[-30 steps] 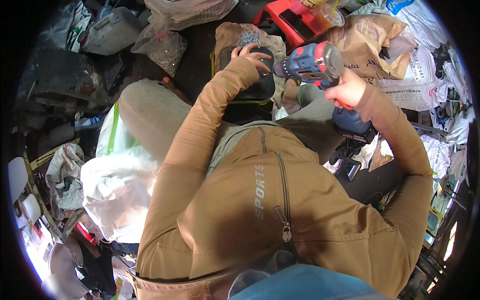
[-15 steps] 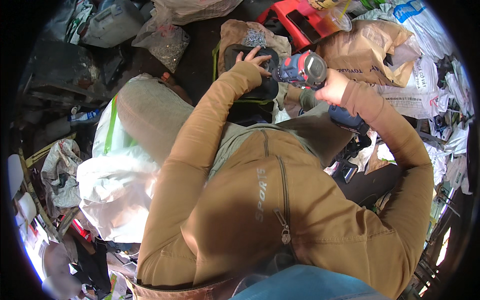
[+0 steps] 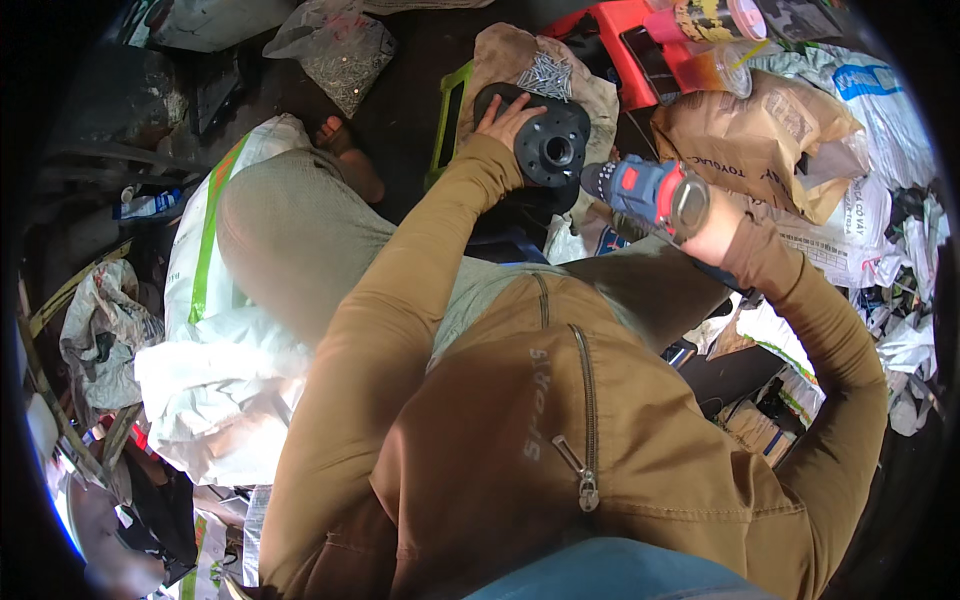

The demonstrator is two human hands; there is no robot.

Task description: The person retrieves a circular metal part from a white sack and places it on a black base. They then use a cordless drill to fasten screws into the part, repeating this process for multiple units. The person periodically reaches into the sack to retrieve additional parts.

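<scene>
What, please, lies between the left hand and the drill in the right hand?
In the head view, only the black round disc, under the left hand and facing the drill.

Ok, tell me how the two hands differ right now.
The left hand lies flat with fingers spread on the black round flanged disc, while the right hand is wrapped around the grip of the grey and red power drill. The left hand is seen whole; the right hand is partly hidden behind the drill. Both come out of tan sleeves.
</scene>
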